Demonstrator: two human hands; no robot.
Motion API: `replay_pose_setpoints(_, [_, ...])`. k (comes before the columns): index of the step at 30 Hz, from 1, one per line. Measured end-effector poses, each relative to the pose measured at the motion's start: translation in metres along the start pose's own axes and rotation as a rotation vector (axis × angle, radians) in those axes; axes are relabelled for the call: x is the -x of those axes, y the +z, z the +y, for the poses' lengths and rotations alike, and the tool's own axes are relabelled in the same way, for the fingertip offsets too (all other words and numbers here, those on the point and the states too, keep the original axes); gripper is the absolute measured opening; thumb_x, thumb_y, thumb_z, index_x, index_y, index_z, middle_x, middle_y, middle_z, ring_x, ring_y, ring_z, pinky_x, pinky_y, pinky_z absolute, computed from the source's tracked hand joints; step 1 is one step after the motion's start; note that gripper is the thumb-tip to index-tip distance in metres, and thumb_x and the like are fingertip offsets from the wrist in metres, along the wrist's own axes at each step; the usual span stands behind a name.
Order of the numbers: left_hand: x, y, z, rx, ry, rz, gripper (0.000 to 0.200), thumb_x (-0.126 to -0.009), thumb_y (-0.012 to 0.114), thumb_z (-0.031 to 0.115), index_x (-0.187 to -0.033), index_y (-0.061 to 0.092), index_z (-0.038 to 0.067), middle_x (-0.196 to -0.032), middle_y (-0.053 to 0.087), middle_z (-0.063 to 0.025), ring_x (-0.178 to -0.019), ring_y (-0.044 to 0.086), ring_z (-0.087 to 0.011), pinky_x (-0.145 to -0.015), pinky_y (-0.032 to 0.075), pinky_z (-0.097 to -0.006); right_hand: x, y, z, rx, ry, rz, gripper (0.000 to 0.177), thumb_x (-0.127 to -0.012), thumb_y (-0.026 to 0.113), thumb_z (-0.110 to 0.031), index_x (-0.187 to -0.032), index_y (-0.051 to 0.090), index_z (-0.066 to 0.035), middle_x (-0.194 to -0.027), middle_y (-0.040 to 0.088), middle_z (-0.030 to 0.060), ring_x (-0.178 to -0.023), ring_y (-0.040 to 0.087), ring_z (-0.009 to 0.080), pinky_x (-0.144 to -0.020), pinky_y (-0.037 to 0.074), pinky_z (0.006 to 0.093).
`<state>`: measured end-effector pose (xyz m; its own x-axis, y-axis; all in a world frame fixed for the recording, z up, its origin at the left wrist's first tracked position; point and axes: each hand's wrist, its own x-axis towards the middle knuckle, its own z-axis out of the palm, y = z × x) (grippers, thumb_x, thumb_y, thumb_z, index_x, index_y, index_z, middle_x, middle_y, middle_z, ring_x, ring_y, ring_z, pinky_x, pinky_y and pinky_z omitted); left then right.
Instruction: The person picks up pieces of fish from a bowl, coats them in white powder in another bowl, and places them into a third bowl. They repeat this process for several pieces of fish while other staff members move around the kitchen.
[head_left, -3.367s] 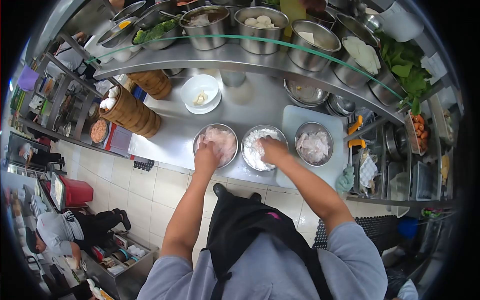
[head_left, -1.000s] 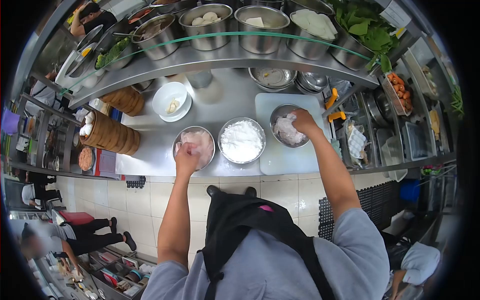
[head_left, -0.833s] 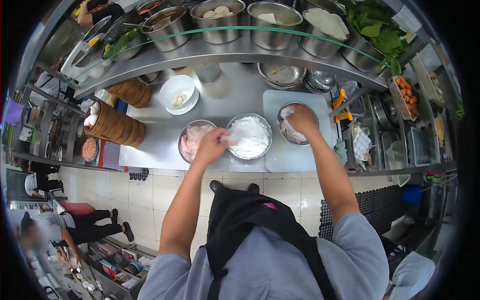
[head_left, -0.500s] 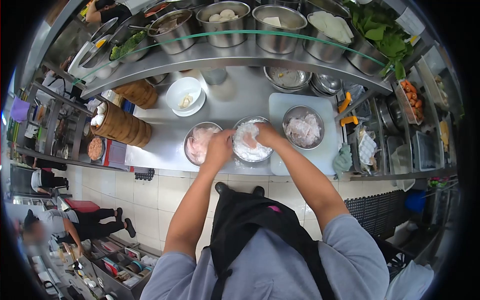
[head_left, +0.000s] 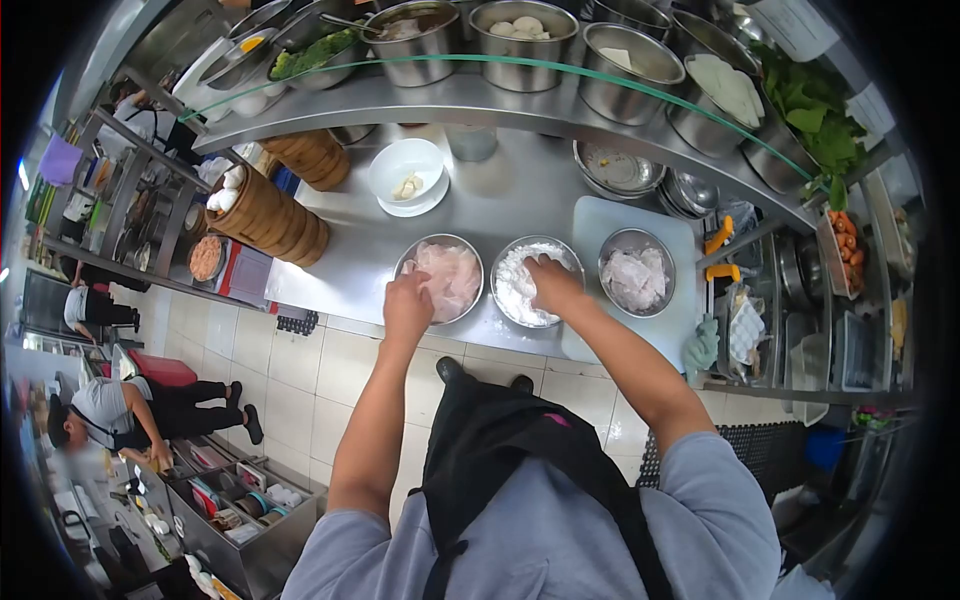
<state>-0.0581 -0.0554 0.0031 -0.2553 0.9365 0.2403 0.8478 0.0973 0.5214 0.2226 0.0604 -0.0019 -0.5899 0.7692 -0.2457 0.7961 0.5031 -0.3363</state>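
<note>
Flour bowl is the middle of 3, near the counter edge. Right hand: fingers curled into the flour. Left hand: fingers bunched over slices in the meat bowl, pinch unclear. Risk: a hard press skids the bowl and spills flour.

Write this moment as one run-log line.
left hand: at meat bowl | right hand: in flour bowl | third bowl: pale pieces, untouched

Counter brushed metal, dull sheen; middle bowl polished steel, white powder inside matt, dusty. Cutting board smooth white plastic. Steamer stack rough woven bamboo, small dish glossy white.
</note>
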Motion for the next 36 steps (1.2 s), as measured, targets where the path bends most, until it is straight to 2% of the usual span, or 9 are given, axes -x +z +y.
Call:
replay_pose_setpoints(5, [-0.021, 0.036, 0.019, -0.107, 0.059, -0.003, 0.037, -0.080, 0.066, 0.008, -0.117, 0.066, 0.007, -0.117, 0.066, -0.0163, -0.108, 0.059, -0.0380, -0.097, 0.045, -0.0481, -0.012, 0.020, 0.011, 0.059, -0.052, 0.174, 0.059, -0.073, 0.075, -0.012, -0.128, 0.052, -0.008, -0.120, 0.057, 0.0162, -0.112, 0.060, 0.0355, -0.091, 0.054, 0.0456])
replay_pose_setpoints(10, [-0.034, 0.051, 0.015, -0.193, 0.020, -0.193, 0.042, -0.083, 0.065, 0.014, -0.125, 0.065, 0.013, -0.121, 0.063, -0.0189, -0.116, 0.056, -0.0363, -0.110, 0.031, -0.0551, -0.016, 0.008, 0.015, -0.110, 0.072, 0.203, 0.047, -0.076, 0.067, -0.015, -0.121, 0.058, -0.006, -0.114, 0.063, 0.0186, -0.110, 0.062, 0.0364, -0.092, 0.053, 0.0451])
replay_pose_setpoints(13, [-0.033, 0.046, 0.015, -0.158, 0.056, -0.174, 0.037, -0.082, 0.065, 0.012, -0.119, 0.068, 0.013, -0.119, 0.064, -0.0185, -0.115, 0.057, -0.0363, -0.111, 0.031, -0.0539, -0.024, 0.009, 0.034, -0.252, 0.106, 0.161, 0.045, -0.077, 0.066, -0.014, -0.120, 0.060, -0.005, -0.113, 0.064, 0.0199, -0.111, 0.062, 0.0369, -0.095, 0.052, 0.0445])
replay_pose_setpoints(18, [-0.036, 0.043, 0.017, -0.133, 0.062, -0.198, 0.032, -0.081, 0.066, 0.011, -0.112, 0.071, 0.013, -0.118, 0.064, -0.0181, -0.115, 0.057, -0.0358, -0.110, 0.031, -0.0538, -0.004, -0.014, -0.002, -0.089, 0.128, 0.025, 0.056, -0.075, 0.071, -0.019, -0.128, 0.057, -0.004, -0.125, 0.062, 0.0202, -0.117, 0.060, 0.0356, -0.100, 0.049, 0.0430])
replay_pose_setpoints(21, [-0.034, 0.046, 0.013, -0.139, 0.063, -0.187, 0.032, -0.079, 0.066, 0.010, -0.110, 0.071, 0.013, -0.115, 0.065, -0.0174, -0.113, 0.058, -0.0350, -0.107, 0.034, -0.0523, -0.004, 0.014, -0.006, -0.026, 0.069, 0.076, 0.054, -0.075, 0.071, -0.019, -0.125, 0.057, -0.004, -0.125, 0.061, 0.0188, -0.117, 0.060, 0.0351, -0.099, 0.050, 0.0431])
replay_pose_setpoints(25, [-0.035, 0.052, 0.002, -0.131, 0.120, -0.129, 0.031, -0.077, 0.067, 0.009, -0.108, 0.071, 0.012, -0.109, 0.068, -0.0157, -0.108, 0.060, -0.0330, -0.100, 0.038, -0.0492, -0.016, 0.000, -0.001, -0.193, 0.183, 0.016, 0.046, -0.075, 0.064, -0.009, -0.122, 0.061, -0.006, -0.117, 0.066, 0.0203, -0.111, 0.063, 0.0361, -0.096, 0.051, 0.0440])
replay_pose_setpoints(30, [-0.034, 0.051, 0.003, -0.117, 0.135, -0.118, 0.032, -0.076, 0.067, 0.008, -0.108, 0.071, 0.011, -0.106, 0.069, -0.0155, -0.108, 0.060, -0.0323, -0.098, 0.039, -0.0489, -0.030, 0.002, 0.030, -0.319, -0.055, -0.024, 0.052, -0.077, 0.058, -0.004, -0.128, 0.065, -0.011, -0.122, 0.064, 0.0248, -0.116, 0.060, 0.0384, -0.102, 0.047, 0.0442])
replay_pose_setpoints(34, [-0.034, 0.053, 0.003, -0.121, 0.126, -0.067, 0.033, -0.076, 0.067, 0.009, -0.109, 0.071, 0.012, -0.105, 0.069, -0.0165, -0.109, 0.060, -0.0329, -0.103, 0.037, -0.0500, -0.017, 0.000, 0.018, -0.259, 0.082, 0.013, 0.050, -0.076, 0.059, -0.003, -0.126, 0.066, -0.009, -0.124, 0.063, 0.0244, -0.117, 0.059, 0.0388, -0.103, 0.047, 0.0441])
replay_pose_setpoints(36, [-0.034, 0.052, 0.003, -0.123, 0.124, -0.078, 0.033, -0.076, 0.067, 0.009, -0.109, 0.071, 0.012, -0.104, 0.069, -0.0169, -0.109, 0.060, -0.0335, -0.104, 0.037, -0.0508, -0.012, 0.002, 0.013, -0.289, 0.055, 0.183, 0.047, -0.074, 0.066, -0.005, -0.121, 0.065, -0.004, -0.119, 0.066, 0.0223, -0.113, 0.062, 0.0382, -0.099, 0.049, 0.0432])
